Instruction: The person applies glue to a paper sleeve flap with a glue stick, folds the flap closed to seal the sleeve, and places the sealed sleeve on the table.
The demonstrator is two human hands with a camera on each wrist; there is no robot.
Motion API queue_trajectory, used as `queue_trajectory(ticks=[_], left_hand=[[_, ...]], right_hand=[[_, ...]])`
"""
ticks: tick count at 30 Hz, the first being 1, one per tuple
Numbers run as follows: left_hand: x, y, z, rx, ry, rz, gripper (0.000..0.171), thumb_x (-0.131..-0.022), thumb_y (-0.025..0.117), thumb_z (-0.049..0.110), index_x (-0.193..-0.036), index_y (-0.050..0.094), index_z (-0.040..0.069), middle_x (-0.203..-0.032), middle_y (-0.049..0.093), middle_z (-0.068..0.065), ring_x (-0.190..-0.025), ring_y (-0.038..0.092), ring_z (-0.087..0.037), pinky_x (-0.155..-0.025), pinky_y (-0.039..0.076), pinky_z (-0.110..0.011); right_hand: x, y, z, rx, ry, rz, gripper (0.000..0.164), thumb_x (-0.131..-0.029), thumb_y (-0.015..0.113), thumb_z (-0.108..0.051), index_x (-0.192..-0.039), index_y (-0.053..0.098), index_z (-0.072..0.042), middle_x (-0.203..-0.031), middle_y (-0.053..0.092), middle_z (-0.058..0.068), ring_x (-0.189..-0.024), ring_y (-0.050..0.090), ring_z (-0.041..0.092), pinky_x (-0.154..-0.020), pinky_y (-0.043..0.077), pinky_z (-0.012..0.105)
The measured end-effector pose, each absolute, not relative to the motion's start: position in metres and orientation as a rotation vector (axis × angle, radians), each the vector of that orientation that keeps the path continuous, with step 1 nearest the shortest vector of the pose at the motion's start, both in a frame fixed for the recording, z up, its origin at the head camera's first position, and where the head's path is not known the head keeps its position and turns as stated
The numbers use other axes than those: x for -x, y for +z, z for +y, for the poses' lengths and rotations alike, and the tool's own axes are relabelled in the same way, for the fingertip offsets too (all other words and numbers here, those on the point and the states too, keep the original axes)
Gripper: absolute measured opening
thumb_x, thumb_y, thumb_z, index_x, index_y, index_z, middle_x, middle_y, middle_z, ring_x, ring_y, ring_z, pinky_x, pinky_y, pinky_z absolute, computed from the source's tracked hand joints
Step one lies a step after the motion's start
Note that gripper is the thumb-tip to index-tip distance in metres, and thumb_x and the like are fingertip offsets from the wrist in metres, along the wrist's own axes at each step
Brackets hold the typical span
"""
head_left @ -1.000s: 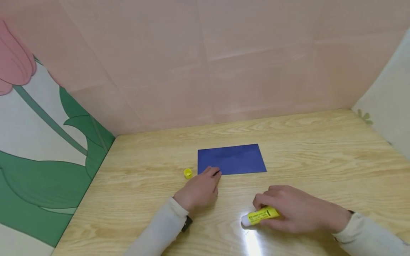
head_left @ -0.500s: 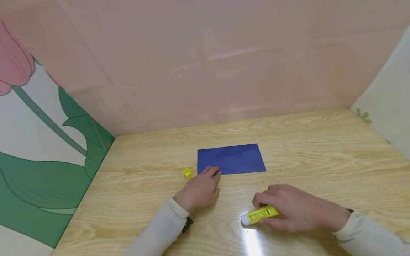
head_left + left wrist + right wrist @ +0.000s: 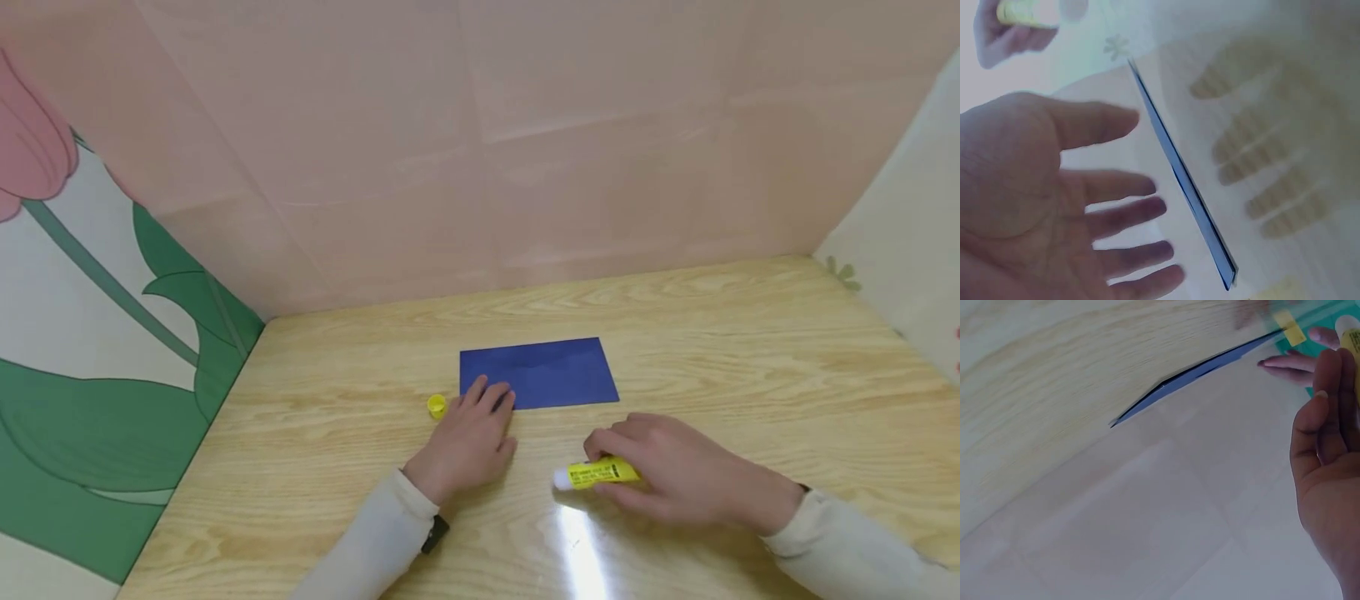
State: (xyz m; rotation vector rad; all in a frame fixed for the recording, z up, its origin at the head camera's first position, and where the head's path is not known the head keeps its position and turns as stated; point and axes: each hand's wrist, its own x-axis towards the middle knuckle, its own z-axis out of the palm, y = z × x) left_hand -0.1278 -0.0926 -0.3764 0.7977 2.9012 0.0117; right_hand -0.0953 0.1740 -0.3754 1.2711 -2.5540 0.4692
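Note:
A blue rectangular sheet (image 3: pixel 551 375) lies on the wood-grain table; edge-on in the left wrist view, the sheet (image 3: pixel 1188 187) looks thin and folded or layered. My left hand (image 3: pixel 463 446), fingers straight and spread, is at the sheet's near left corner. In the left wrist view the left hand (image 3: pixel 1016 181) appears raised slightly, with a gap between fingertips and sheet. My right hand (image 3: pixel 678 467) grips a yellow glue stick (image 3: pixel 603 472), its white end pointing left, above the table nearer me. Beside the left fingers stands a small yellow cap (image 3: pixel 437 406).
The table (image 3: pixel 360 350) meets a pink covered wall (image 3: pixel 525 167) at the back. A panel with a tulip picture (image 3: pixel 97 333) borders the left side, and a pale panel (image 3: pixel 911 225) the right. Light reflects off the table below the glue stick.
My left fingers have lifted and spread, reaching slightly farther over the sheet. The right hand has raised the glue stick and turned it more level. The sheet and cap stay in place.

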Motion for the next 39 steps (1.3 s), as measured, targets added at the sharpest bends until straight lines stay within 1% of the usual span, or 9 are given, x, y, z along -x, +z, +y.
queue_trajectory(ticks=[2, 5, 9, 13, 16, 19, 23, 30, 39], left_hand=[[0.124, -0.376, -0.093, -0.816, 0.055, 2.962, 0.055, -0.096, 0.051, 0.038, -0.144, 0.042, 0.013, -0.151, 0.038, -0.006, -0.144, 0.028, -0.033, -0.112, 0.032, -0.052], [0.119, -0.373, -0.092, -0.877, 0.163, 3.025, 0.053, -0.093, 0.056, 0.037, -0.141, 0.047, 0.015, -0.143, 0.048, -0.004, -0.137, 0.041, -0.028, -0.108, 0.038, -0.048], [0.111, -0.368, -0.092, -0.915, 0.442, 2.982, 0.054, -0.092, 0.06, 0.028, -0.143, 0.044, 0.019, -0.134, 0.057, 0.0, -0.126, 0.051, -0.021, -0.104, 0.043, -0.043], [0.104, -0.367, -0.095, -0.827, 0.822, 2.804, 0.06, -0.092, 0.059, 0.021, -0.147, 0.037, 0.024, -0.131, 0.058, 0.005, -0.126, 0.051, -0.017, -0.106, 0.042, -0.042], [0.1, -0.368, -0.095, -0.769, 1.019, 2.718, 0.058, -0.093, 0.059, 0.029, -0.147, 0.036, 0.026, -0.128, 0.059, 0.007, -0.124, 0.052, -0.013, -0.105, 0.043, -0.04], [0.099, -0.369, -0.094, -0.726, 1.14, 2.691, 0.058, -0.092, 0.06, 0.041, -0.144, 0.041, 0.025, -0.122, 0.06, 0.008, -0.115, 0.056, -0.009, -0.099, 0.047, -0.036], [0.102, -0.37, -0.095, -0.667, 1.302, 2.638, 0.054, -0.088, 0.063, 0.046, -0.137, 0.049, 0.029, -0.121, 0.061, 0.011, -0.109, 0.056, -0.006, -0.093, 0.049, -0.034], [0.105, -0.37, -0.094, -0.696, 1.454, 2.588, 0.045, -0.087, 0.066, 0.042, -0.129, 0.055, 0.03, -0.116, 0.063, 0.012, -0.104, 0.057, -0.005, -0.092, 0.051, -0.037], [0.104, -0.373, -0.093, -0.73, 1.556, 2.585, 0.031, -0.086, 0.07, 0.033, -0.116, 0.064, 0.025, -0.111, 0.066, 0.01, -0.098, 0.058, -0.005, -0.087, 0.051, -0.028]], right_hand=[[0.099, -0.375, 0.172, -1.244, 0.47, -2.527, 0.032, -0.078, 0.076, -0.039, -0.101, 0.057, -0.03, -0.081, 0.054, -0.023, -0.069, 0.041, -0.007, -0.059, 0.038, 0.015], [0.105, -0.374, 0.169, -1.191, 0.524, -2.512, 0.033, -0.076, 0.077, -0.035, -0.1, 0.057, -0.027, -0.08, 0.054, -0.022, -0.067, 0.041, -0.007, -0.058, 0.039, 0.015], [0.113, -0.372, 0.16, -1.145, 0.593, -2.504, 0.03, -0.078, 0.075, -0.032, -0.099, 0.055, -0.026, -0.076, 0.052, -0.02, -0.064, 0.041, -0.006, -0.055, 0.038, 0.013], [0.121, -0.372, 0.15, -1.135, 0.621, -2.489, 0.029, -0.079, 0.074, -0.032, -0.099, 0.054, -0.025, -0.076, 0.052, -0.018, -0.064, 0.042, -0.004, -0.055, 0.038, 0.013], [0.125, -0.374, 0.145, -1.142, 0.635, -2.484, 0.029, -0.079, 0.074, -0.032, -0.1, 0.054, -0.025, -0.076, 0.05, -0.018, -0.064, 0.043, -0.003, -0.056, 0.039, 0.014], [0.127, -0.374, 0.14, -1.153, 0.661, -2.49, 0.029, -0.08, 0.073, -0.033, -0.101, 0.054, -0.026, -0.077, 0.05, -0.018, -0.066, 0.043, -0.002, -0.057, 0.039, 0.015], [0.13, -0.371, 0.137, -1.172, 0.793, -2.494, 0.028, -0.083, 0.072, -0.031, -0.103, 0.053, -0.026, -0.082, 0.054, -0.017, -0.068, 0.047, -0.002, -0.058, 0.042, 0.015], [0.133, -0.367, 0.135, -1.19, 1.008, -2.5, 0.025, -0.086, 0.07, -0.028, -0.103, 0.052, -0.026, -0.088, 0.057, -0.016, -0.069, 0.052, -0.003, -0.059, 0.047, 0.016], [0.129, -0.369, 0.135, -1.211, 1.038, -2.511, 0.025, -0.088, 0.069, -0.027, -0.105, 0.051, -0.028, -0.086, 0.056, -0.017, -0.064, 0.049, -0.004, -0.055, 0.044, 0.015]])
